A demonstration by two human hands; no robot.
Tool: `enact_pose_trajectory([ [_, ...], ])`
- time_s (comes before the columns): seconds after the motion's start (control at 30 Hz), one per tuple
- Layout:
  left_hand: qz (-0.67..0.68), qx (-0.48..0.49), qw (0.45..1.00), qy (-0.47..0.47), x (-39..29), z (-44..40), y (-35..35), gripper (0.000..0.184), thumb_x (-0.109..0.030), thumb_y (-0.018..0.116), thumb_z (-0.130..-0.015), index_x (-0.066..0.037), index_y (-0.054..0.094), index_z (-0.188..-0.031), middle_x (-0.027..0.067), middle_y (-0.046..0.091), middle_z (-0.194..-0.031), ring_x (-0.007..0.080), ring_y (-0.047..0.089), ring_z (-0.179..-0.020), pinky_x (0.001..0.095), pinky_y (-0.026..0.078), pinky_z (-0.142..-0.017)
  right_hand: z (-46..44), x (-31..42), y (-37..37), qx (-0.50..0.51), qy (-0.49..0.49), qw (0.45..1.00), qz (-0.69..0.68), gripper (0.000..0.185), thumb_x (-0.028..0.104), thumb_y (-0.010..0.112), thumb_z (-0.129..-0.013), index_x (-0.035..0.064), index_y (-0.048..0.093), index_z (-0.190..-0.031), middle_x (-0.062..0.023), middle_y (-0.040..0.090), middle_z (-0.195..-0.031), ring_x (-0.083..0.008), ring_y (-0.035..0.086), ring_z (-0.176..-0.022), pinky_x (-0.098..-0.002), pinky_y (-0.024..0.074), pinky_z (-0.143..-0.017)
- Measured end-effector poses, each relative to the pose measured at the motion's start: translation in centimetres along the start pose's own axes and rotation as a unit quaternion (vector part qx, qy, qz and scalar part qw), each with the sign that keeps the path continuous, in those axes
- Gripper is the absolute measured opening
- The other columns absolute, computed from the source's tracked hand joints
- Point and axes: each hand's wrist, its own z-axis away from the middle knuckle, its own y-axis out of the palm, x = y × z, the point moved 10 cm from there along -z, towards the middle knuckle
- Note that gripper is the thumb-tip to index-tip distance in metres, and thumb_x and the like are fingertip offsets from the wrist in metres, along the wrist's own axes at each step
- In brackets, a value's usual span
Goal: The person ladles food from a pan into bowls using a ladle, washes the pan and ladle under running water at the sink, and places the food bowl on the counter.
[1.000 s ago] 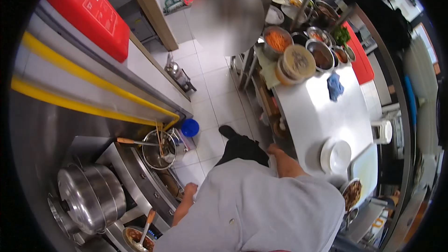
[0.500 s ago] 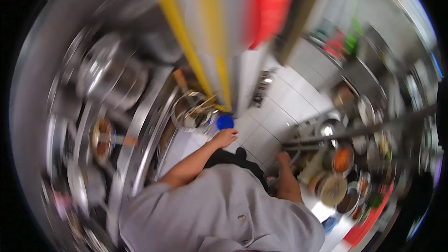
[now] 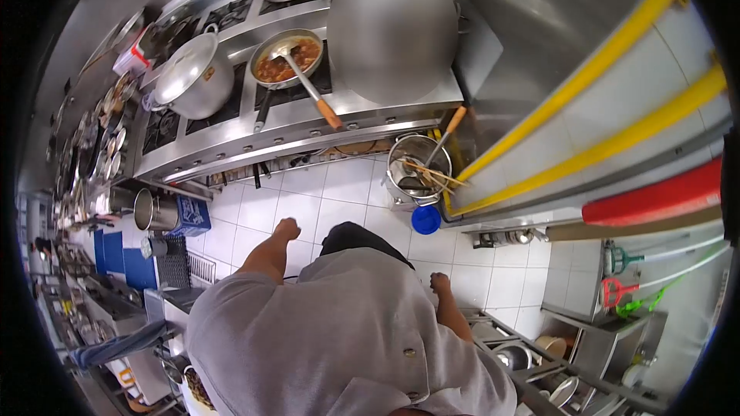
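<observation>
My left hand [image 3: 288,229] hangs over the white tiled floor in front of the stove, fingers curled in, and I see nothing in it. On the right side, my right hand [image 3: 440,283] is also curled closed over the floor, near a metal rack; nothing shows in it. Between and beyond my hands, a steel pot [image 3: 416,194] holding long-handled utensils stands near the wall. A round blue container [image 3: 426,220] is beside that pot, apart from both hands.
Ahead is a stove [image 3: 308,121] with a pan [image 3: 287,58] of stew, a ladle [image 3: 308,88] across it, and a lidded pot [image 3: 193,75]. Yellow pipes [image 3: 570,115] run along the right wall. Metal shelving [image 3: 501,339] stands at lower right; a blue crate [image 3: 190,216] is left.
My view has turned left, bringing the stove ahead and the yellow pipes to the right. My left hand, earlier beside the blue container with fingers extended, is now curled and away from it.
</observation>
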Motion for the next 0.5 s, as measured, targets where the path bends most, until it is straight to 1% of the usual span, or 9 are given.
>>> enact_pose_trajectory([
  [0.07, -0.162, 0.059, 0.979, 0.112, -0.5, 4.4, 2.5, 0.042, -0.035, 0.054, -0.09, 0.002, 0.07, -0.102, 0.0249, 0.066, -0.116, 0.0384, 0.064, -0.107, 0.048, 0.053, -0.091, -4.3, -1.8, -1.2, -0.053, 0.071, 0.978, -0.188, 0.027, 0.029, 0.053, -0.09, 0.0053, 0.064, -0.087, -0.0078, 0.066, -0.069, -0.0221, 0.065, -0.055, -0.0405, 0.0542, -0.052],
  [0.1, -0.054, 0.064, 0.995, 0.056, 1.1, 4.8, 4.1, 0.044, -0.039, 0.055, -0.091, 0.0, 0.072, -0.102, 0.0231, 0.066, -0.115, 0.0378, 0.064, -0.107, 0.0482, 0.052, -0.092, -5.6, -0.6, -3.1, -0.084, 0.053, 0.983, -0.152, 0.029, 0.029, 0.049, -0.09, 0.0056, 0.065, -0.086, -0.008, 0.067, -0.07, -0.0218, 0.066, -0.057, -0.0381, 0.0545, -0.052],
  [0.2, -0.012, 0.141, 0.987, 0.078, 0.9, 5.5, 9.5, 0.046, -0.046, 0.054, -0.093, -0.007, 0.071, -0.112, 0.0192, 0.064, -0.124, 0.035, 0.06, -0.117, 0.0479, 0.048, -0.098, -7.3, 5.3, -8.6, -0.068, 0.022, 0.997, -0.039, 0.03, 0.029, 0.049, -0.09, 0.006, 0.067, -0.083, -0.0088, 0.068, -0.068, -0.0226, 0.066, -0.057, -0.0377, 0.0541, -0.052],
  [0.27, 0.015, 0.19, 0.979, 0.078, -1.0, 7.4, 7.4, 0.043, -0.044, 0.054, -0.094, -0.009, 0.071, -0.112, 0.0182, 0.065, -0.123, 0.0349, 0.06, -0.116, 0.048, 0.05, -0.097, -9.2, 11.1, -10.2, -0.027, -0.112, 0.99, 0.079, 0.033, 0.031, 0.05, -0.09, 0.0055, 0.068, -0.079, -0.0128, 0.068, -0.069, -0.0233, 0.066, -0.057, -0.0399, 0.0553, -0.059],
  [0.3, -0.002, 0.139, 0.982, 0.126, -1.2, 5.9, 7.3, 0.042, -0.043, 0.055, -0.094, -0.009, 0.071, -0.112, 0.0177, 0.066, -0.121, 0.0349, 0.061, -0.116, 0.0478, 0.05, -0.096, -10.9, 14.8, -10.8, -0.014, -0.179, 0.974, 0.141, 0.035, 0.033, 0.051, -0.091, 0.0052, 0.068, -0.079, -0.014, 0.068, -0.07, -0.0242, 0.067, -0.058, -0.0413, 0.0555, -0.062],
  [0.33, -0.019, 0.087, 0.981, 0.173, -1.2, 4.4, 7.5, 0.04, -0.043, 0.055, -0.094, -0.01, 0.071, -0.112, 0.0172, 0.066, -0.119, 0.0348, 0.061, -0.115, 0.0475, 0.051, -0.095, -8.2, 20.0, -17.7, -0.155, -0.065, 0.984, -0.049, 0.037, 0.034, 0.05, -0.093, 0.0048, 0.068, -0.079, -0.0151, 0.068, -0.071, -0.0264, 0.069, -0.067, -0.0416, 0.0544, -0.068],
  [0.4, 0.128, 0.02, 0.988, 0.078, 1.1, 3.6, 2.4, 0.041, -0.04, 0.054, -0.092, -0.005, 0.072, -0.104, 0.0165, 0.068, -0.115, 0.0359, 0.063, -0.11, 0.0485, 0.053, -0.09, -7.9, 31.0, -23.7, -0.217, -0.164, 0.962, -0.01, 0.036, 0.036, 0.048, -0.099, 0.0053, 0.068, -0.098, -0.0153, 0.068, -0.078, -0.0291, 0.069, -0.081, -0.0406, 0.0506, -0.071],
  [0.43, 0.181, -0.013, 0.982, 0.054, 2.0, 3.5, -0.2, 0.041, -0.039, 0.053, -0.091, -0.004, 0.072, -0.1, 0.0173, 0.068, -0.113, 0.0362, 0.064, -0.106, 0.0484, 0.053, -0.088, -5.7, 37.4, -28.1, -0.227, -0.141, 0.953, -0.145, 0.037, 0.037, 0.046, -0.101, 0.0058, 0.066, -0.105, -0.0149, 0.069, -0.083, -0.0291, 0.068, -0.079, -0.041, 0.0512, -0.073],
  [0.5, 0.223, -0.068, 0.966, 0.111, 3.1, 2.3, -4.1, 0.035, -0.035, 0.056, -0.089, -0.004, 0.071, -0.093, 0.0168, 0.069, -0.107, 0.0345, 0.066, -0.101, 0.0441, 0.055, -0.084, -2.3, 49.3, -34.2, -0.262, -0.186, 0.926, -0.196, 0.036, 0.035, 0.046, -0.102, 0.0048, 0.065, -0.108, -0.0148, 0.07, -0.088, -0.0293, 0.069, -0.082, -0.0404, 0.0522, -0.076],
])
